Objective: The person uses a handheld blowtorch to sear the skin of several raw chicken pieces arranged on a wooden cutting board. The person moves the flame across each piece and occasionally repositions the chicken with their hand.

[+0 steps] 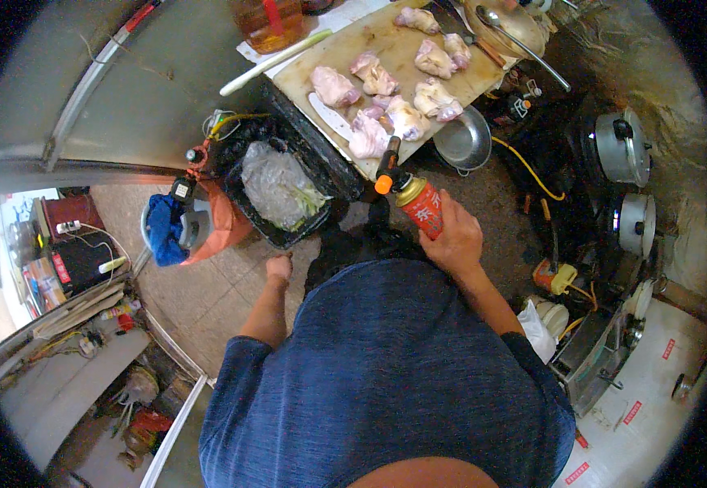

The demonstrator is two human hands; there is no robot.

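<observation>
My right hand grips the red can of a butane blowtorch. Its black nozzle with an orange knob points toward the near edge of a cutting board, and I see no flame. Several raw, skin-on poultry pieces are spread over the board; one piece lies just beyond the nozzle. A flat pale strip lies partly under the nearer pieces. My left hand hangs low, apart from the black bin in front of it. Its fingers are mostly hidden, and nothing shows in it.
A spring onion lies along the board's left edge. Plastic film and greens fill the bin. A metal bowl sits below the board's right side. Pots stand at right, near a yellow hose. An orange bag stands left.
</observation>
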